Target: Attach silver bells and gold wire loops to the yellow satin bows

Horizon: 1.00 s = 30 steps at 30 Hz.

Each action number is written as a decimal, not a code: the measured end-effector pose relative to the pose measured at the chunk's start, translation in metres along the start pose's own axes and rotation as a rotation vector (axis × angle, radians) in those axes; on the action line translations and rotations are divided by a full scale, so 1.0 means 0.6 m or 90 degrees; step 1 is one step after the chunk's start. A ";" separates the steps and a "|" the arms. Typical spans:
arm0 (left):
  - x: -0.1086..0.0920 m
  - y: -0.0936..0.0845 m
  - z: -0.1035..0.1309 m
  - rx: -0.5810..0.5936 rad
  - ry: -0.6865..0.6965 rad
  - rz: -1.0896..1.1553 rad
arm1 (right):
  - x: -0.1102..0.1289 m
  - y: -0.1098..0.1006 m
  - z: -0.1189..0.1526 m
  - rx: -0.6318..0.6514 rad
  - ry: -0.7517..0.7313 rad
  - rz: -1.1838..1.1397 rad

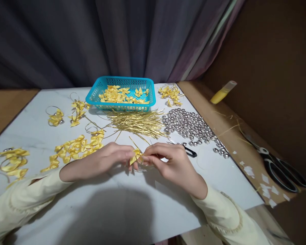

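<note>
My left hand [114, 156] pinches a small yellow ribbon piece [135, 156] above the white board [173, 211]. On the ribbon's right side, my right hand [168, 158] has its fingertips pressed together at the ribbon's edge. A thin gold stem reaches up behind the ribbon. Just beyond both hands lies a pile of gold wire ties [139, 124]. Yellow ribbon bows [79, 148] are spread to the left of my left hand. Silver bells or beads [188, 124] form a heap past my right hand.
A blue basket [91, 98] with yellow ribbon flowers stands at the back. Finished-looking flowers with wire loops [55, 117] lie at left and back right. A black tool [191, 152] is beside my right hand. Scissors [277, 170], paper scraps and a yellow tube [223, 92] are at right.
</note>
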<state>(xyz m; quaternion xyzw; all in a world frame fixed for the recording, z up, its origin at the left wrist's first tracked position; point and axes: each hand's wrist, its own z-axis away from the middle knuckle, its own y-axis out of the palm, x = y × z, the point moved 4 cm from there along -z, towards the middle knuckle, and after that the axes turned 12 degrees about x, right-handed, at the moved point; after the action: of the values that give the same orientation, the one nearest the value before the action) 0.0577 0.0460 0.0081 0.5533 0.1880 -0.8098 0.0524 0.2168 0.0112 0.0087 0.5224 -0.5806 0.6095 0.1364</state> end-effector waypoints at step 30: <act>-0.002 0.016 -0.012 -0.009 -0.003 -0.359 | 0.005 0.010 0.001 0.037 -0.051 0.028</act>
<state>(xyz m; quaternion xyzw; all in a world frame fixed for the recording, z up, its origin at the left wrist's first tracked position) 0.0675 0.0399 0.0048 0.4771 0.3398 -0.7924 -0.1707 0.2113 0.0080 0.0075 0.5374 -0.5790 0.6074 0.0845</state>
